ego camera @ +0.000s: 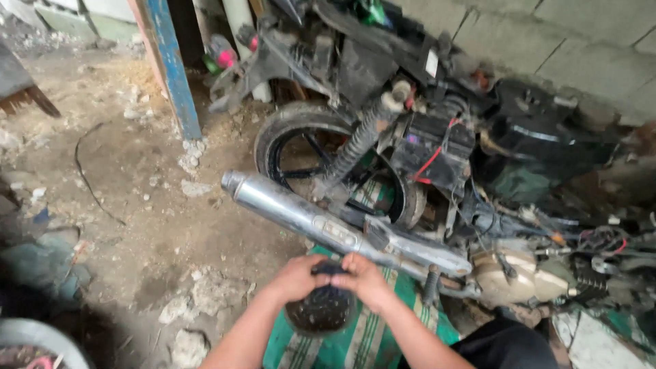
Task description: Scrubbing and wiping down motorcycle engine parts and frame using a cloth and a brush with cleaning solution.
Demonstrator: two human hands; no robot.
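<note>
My left hand [295, 277] and my right hand [367, 279] meet at the bottom centre, both gripping a dark, grimy round part [322, 306] with a black top piece between the fingers. It hangs just above a green striped mat [372, 335]. Right behind my hands runs the chrome exhaust pipe [301, 214] of a stripped motorcycle [424, 137] that leans by the wall. Its rear wheel [287, 147] and coil shock absorber [359, 140] stand behind the pipe. The underside of the round part is hidden.
A dirt floor with stone rubble [198, 294] spreads to the left. A blue post [171, 68] stands upright at the back. A grey block wall [567, 41] closes the right rear. The engine case [512, 273] and loose wiring [601, 242] lie at right. A grey basin rim [34, 338] shows bottom left.
</note>
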